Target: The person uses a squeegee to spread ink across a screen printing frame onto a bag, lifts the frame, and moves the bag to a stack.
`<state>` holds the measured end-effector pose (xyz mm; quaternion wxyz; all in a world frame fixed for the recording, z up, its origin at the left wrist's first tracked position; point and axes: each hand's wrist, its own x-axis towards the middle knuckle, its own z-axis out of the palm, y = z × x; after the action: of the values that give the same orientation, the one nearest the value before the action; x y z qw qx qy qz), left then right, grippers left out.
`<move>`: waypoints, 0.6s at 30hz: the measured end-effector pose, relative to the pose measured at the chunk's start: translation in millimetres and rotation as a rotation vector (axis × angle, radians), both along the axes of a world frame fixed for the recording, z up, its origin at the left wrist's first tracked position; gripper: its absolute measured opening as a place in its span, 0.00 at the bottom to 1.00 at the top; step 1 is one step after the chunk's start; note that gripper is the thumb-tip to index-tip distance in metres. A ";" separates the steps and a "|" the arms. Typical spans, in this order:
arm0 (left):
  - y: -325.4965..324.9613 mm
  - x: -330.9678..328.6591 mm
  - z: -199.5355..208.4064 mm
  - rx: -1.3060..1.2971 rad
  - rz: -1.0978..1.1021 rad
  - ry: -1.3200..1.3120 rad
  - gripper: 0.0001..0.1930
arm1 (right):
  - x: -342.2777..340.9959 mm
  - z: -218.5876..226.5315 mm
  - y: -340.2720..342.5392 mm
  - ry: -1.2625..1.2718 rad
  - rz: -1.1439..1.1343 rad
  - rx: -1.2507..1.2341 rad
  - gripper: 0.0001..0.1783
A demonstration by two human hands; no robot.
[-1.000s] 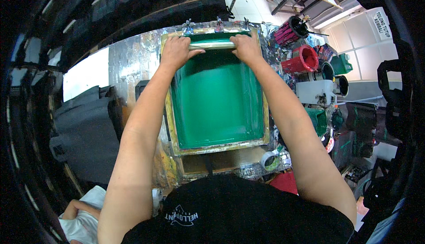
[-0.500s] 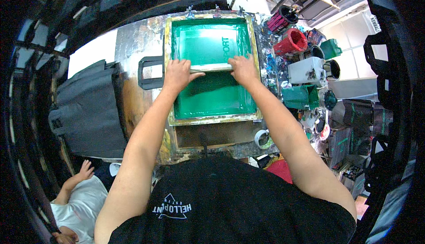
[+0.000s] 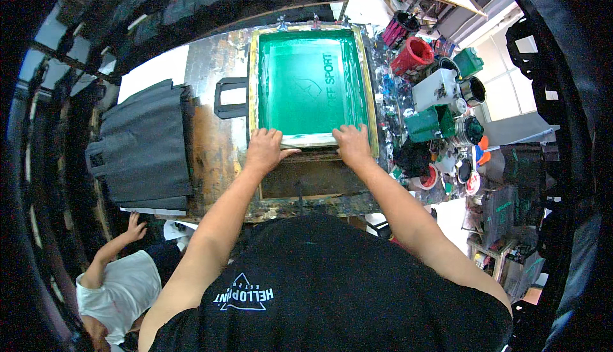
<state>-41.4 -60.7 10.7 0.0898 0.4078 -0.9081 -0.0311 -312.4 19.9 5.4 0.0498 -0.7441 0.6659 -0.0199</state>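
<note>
A screen-printing frame (image 3: pixel 253 77) with green mesh (image 3: pixel 287 65) lies on the worktable, held by clamps at its far edge. Dark lettering and an outline show in the mesh. Across its near end sits a pale squeegee (image 3: pixel 309 140). My left hand (image 3: pixel 263 150) grips the squeegee's left end, thumb pointing inward along the near side. On its right end my right hand (image 3: pixel 354 145) is closed, fingers over the top. A black bag handle (image 3: pixel 221 100) sticks out from under the frame's left side; the rest of that bag is hidden.
Black fabric bags (image 3: pixel 143 141) lie stacked on the table's left. Along the right stand a red bucket (image 3: pixel 412 57), a white container (image 3: pixel 435 88), a green container (image 3: pixel 426 125) and several paint tins. At lower left is another person (image 3: pixel 121 285), one hand near the stack.
Both my hands have drawn the squeegee toward me, from mid-screen to the near end. More of the lettering and the outline now shows. The other person's hand has shifted near the bag stack.
</note>
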 end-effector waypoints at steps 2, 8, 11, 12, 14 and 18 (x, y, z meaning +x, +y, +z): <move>-5.6 -3.8 5.2 0.038 0.022 -0.008 0.34 | -3.9 -0.9 -9.9 0.024 -0.017 0.064 0.23; -2.8 1.2 -2.0 0.000 -0.014 -0.009 0.33 | 1.4 5.7 -2.9 0.029 -0.015 0.040 0.23; 9.9 7.7 -16.3 -0.059 -0.013 0.039 0.32 | 5.6 -11.4 14.1 0.022 -0.004 -0.038 0.23; 7.7 8.6 -16.8 -0.052 -0.031 0.046 0.31 | 5.1 -12.1 12.7 0.035 0.007 -0.043 0.23; 3.5 11.8 -17.2 -0.040 -0.065 0.059 0.31 | 6.4 -13.4 11.4 0.046 0.010 -0.030 0.23; 2.0 10.3 -15.0 -0.028 -0.077 0.100 0.30 | 4.8 -5.5 12.2 0.005 -0.013 0.067 0.22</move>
<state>-31.1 -58.7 -4.3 0.1392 0.3691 -0.9179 -0.0424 -307.6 32.2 -0.1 0.0730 -0.7378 0.6710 0.0040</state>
